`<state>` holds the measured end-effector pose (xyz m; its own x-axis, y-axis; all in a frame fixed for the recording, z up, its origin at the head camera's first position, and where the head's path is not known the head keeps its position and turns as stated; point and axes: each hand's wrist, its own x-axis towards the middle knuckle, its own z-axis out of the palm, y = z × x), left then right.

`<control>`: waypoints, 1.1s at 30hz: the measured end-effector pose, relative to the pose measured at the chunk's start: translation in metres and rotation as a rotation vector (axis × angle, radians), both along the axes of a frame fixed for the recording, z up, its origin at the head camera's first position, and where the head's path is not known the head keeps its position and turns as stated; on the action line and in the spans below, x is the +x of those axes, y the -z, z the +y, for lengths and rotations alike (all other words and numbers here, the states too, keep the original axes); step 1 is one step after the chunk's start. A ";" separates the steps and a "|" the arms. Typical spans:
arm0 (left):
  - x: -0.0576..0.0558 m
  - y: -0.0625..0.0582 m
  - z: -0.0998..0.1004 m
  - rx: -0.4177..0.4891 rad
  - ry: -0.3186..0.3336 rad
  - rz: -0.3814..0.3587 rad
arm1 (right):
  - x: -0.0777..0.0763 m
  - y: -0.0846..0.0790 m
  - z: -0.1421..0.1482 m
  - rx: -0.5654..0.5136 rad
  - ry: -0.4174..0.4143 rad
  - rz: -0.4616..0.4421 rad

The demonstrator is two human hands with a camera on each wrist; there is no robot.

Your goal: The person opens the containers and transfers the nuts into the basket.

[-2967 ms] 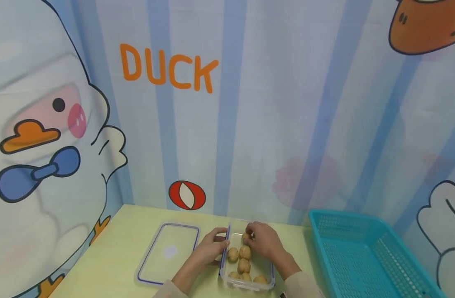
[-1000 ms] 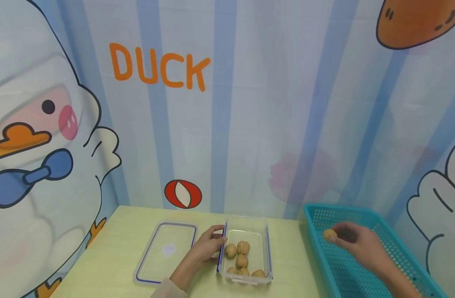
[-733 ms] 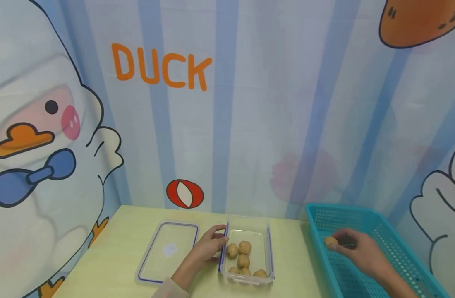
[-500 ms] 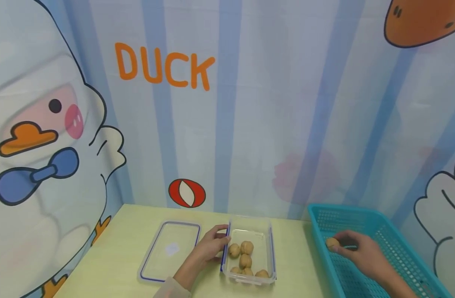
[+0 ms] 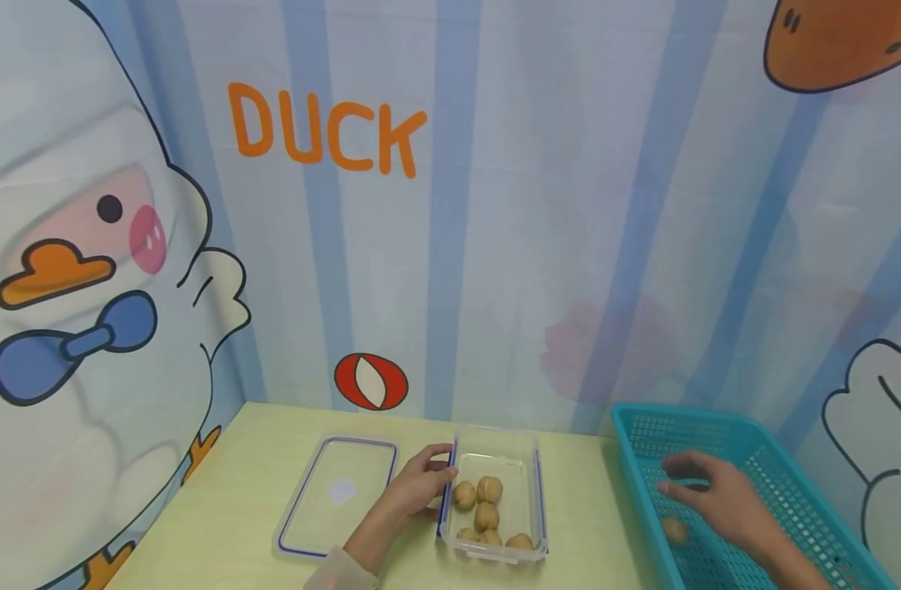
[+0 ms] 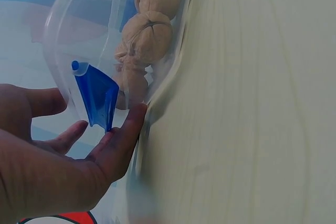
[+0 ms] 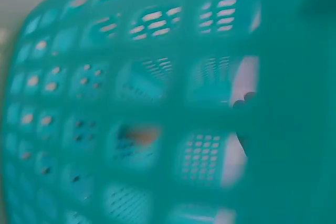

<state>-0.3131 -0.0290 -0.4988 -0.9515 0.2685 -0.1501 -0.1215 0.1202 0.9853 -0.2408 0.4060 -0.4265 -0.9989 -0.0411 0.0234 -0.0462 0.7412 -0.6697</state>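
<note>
On the table is a clear plastic food container (image 5: 511,492) with blue-edged sides, holding several walnuts (image 5: 486,516). My left hand (image 5: 415,485) grips its left side; in the left wrist view the fingers (image 6: 123,150) lie low against the wall beside a blue latch (image 6: 97,95). Over the teal basket (image 5: 635,492), my right hand (image 5: 723,498) has thumb and fingers spread apart, holding nothing. A single walnut (image 5: 674,530) shows inside the basket, below and left of those fingertips. Basket mesh (image 7: 173,114) fills the right wrist view, with a blurred brown patch behind it.
A clear lid (image 5: 337,496) with a blue seal and a small white label lies flat, left of the container. Behind the pale yellow table (image 5: 222,500) hangs a striped cartoon curtain (image 5: 509,205). The basket's tall left wall stands between container and right hand.
My right hand took a walnut from the container, carried it right over the basket, and has let go; the walnut is now lower in the basket. My left hand has stayed on the container.
</note>
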 end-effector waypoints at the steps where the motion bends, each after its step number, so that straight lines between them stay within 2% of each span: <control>1: 0.000 0.000 0.000 -0.001 0.000 -0.001 | 0.001 -0.003 -0.003 -0.004 -0.002 0.010; 5: -0.001 0.000 0.000 -0.002 0.001 -0.002 | 0.007 -0.016 -0.025 -0.020 -0.022 0.116; 9: -0.001 -0.002 0.000 -0.008 0.000 -0.002 | 0.011 -0.029 -0.061 -0.059 -0.070 0.246; 13: 0.000 -0.002 0.000 -0.009 0.000 -0.005 | 0.009 -0.033 -0.100 -0.144 -0.125 0.277; 16: -0.001 -0.001 0.000 0.002 0.003 -0.006 | 0.006 -0.031 -0.130 -0.206 -0.155 0.281; 19: -0.001 0.000 -0.001 0.013 0.007 -0.006 | -0.001 -0.021 -0.160 -0.256 -0.163 0.288; 24: -0.001 0.001 -0.001 0.012 0.008 -0.002 | -0.016 0.008 -0.199 -0.291 -0.156 0.277; 28: -0.002 0.001 -0.001 0.006 0.007 -0.003 | -0.030 0.031 -0.218 -0.287 -0.187 0.267; 33: -0.001 0.001 -0.001 0.010 0.014 -0.002 | -0.045 0.053 -0.232 -0.276 -0.271 0.239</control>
<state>-0.3145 -0.0302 -0.4996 -0.9475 0.2828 -0.1491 -0.1216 0.1124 0.9862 -0.2854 0.1742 -0.4794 -0.9182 -0.2596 0.2992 -0.3912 0.4760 -0.7876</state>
